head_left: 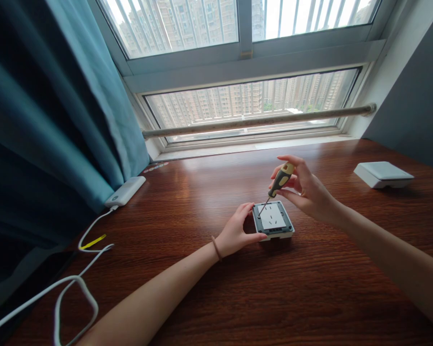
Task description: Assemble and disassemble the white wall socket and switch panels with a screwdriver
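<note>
A: Left first?
B: White rounded plastic block (126,191) by the blue fabric curtain (94,120), thin white cable (72,278) in its near end. Well apart from the work.

A: Left grip (235,231)?
B: Clamped on the left side of the square white-and-grey plastic socket unit (274,219): thumb at near edge, fingers at far left corner. Unit sits flat, slots up, on the glossy red-brown wooden counter (180,211).

A: Key relation?
B: Slim screwdriver with cream-and-grey handle (280,181). Long axis slants down-left, handle to the small round screw spot (259,217) left of the white face. Tip is there; can't tell if it's seated. My read: tilt versus screw axis is what counts.

A: Right grip (310,191)?
B: Fingers and thumb closed on the handle, apart from the unit, which lies below and left of it. Left hand's nearer, touching.

A: Far right?
B: Low white plastic box (384,174), well apart, no hand on it.
</note>
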`<action>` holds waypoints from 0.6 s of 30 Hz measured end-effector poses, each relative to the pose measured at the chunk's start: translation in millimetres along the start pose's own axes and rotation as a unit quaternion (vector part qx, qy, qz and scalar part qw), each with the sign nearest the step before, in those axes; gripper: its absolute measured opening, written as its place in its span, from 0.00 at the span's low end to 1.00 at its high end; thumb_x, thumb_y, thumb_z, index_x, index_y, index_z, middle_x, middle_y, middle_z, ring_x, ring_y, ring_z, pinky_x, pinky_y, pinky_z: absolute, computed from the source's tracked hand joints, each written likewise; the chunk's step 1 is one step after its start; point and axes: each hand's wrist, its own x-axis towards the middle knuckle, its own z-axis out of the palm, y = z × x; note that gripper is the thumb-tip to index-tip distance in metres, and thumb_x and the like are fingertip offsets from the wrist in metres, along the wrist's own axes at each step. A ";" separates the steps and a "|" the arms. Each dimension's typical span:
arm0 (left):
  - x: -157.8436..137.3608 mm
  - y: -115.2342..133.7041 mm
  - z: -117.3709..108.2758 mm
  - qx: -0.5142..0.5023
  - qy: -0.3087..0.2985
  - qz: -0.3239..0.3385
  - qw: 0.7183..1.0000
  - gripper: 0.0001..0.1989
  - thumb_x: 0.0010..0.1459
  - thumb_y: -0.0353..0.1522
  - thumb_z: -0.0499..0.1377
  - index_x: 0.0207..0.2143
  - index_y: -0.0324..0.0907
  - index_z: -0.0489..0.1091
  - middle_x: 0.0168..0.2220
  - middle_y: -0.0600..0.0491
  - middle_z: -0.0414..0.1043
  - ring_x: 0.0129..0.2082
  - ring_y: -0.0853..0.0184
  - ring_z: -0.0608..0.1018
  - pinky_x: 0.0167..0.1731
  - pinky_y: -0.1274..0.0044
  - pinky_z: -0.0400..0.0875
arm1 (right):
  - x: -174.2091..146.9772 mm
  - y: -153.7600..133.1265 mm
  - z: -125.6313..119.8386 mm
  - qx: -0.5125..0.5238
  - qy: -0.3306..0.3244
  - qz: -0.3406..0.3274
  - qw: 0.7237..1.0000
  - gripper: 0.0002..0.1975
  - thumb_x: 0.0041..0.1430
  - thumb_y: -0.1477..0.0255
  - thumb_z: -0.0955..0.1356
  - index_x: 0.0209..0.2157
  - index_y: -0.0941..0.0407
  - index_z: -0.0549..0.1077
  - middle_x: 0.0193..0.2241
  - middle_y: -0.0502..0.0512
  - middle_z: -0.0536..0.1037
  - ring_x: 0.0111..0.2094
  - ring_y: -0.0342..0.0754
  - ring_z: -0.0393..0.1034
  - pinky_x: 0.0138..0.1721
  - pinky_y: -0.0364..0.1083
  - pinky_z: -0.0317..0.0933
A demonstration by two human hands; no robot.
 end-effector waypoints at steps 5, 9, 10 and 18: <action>-0.1 -0.2 0.1 0.003 -0.004 -0.003 1.000 0.38 0.43 0.40 0.66 0.56 0.42 0.56 0.54 0.45 0.59 0.55 0.58 0.64 0.55 0.66 0.61 | -0.7 -0.2 0.5 -0.018 -0.008 -0.001 1.000 0.31 0.53 0.79 0.65 0.55 0.49 0.50 0.38 0.54 0.67 0.35 0.45 0.70 0.41 0.49 0.69; -0.2 -0.8 0.3 0.005 -0.002 -0.002 1.000 0.38 0.44 0.40 0.66 0.56 0.42 0.56 0.54 0.45 0.59 0.55 0.58 0.64 0.55 0.66 0.60 | -0.6 -0.9 0.7 -0.032 -0.013 -0.005 0.999 0.31 0.54 0.80 0.65 0.55 0.49 0.49 0.39 0.54 0.67 0.36 0.45 0.70 0.41 0.49 0.69; -0.2 -0.9 0.3 0.005 -0.002 -0.001 1.000 0.38 0.44 0.40 0.66 0.56 0.42 0.56 0.54 0.45 0.59 0.55 0.58 0.64 0.56 0.66 0.60 | -0.6 -1.2 0.8 -0.032 -0.017 -0.007 0.999 0.31 0.54 0.80 0.64 0.55 0.49 0.49 0.39 0.54 0.67 0.36 0.45 0.70 0.41 0.48 0.69; -0.1 -1.2 0.6 -0.003 0.002 -0.009 1.000 0.38 0.43 0.39 0.66 0.55 0.42 0.57 0.55 0.44 0.58 0.55 0.56 0.64 0.55 0.64 0.61 | -2.4 -4.3 5.2 0.010 0.059 0.033 0.998 0.19 0.51 0.71 0.69 0.45 0.51 0.63 0.37 0.52 0.69 0.36 0.46 0.70 0.41 0.48 0.69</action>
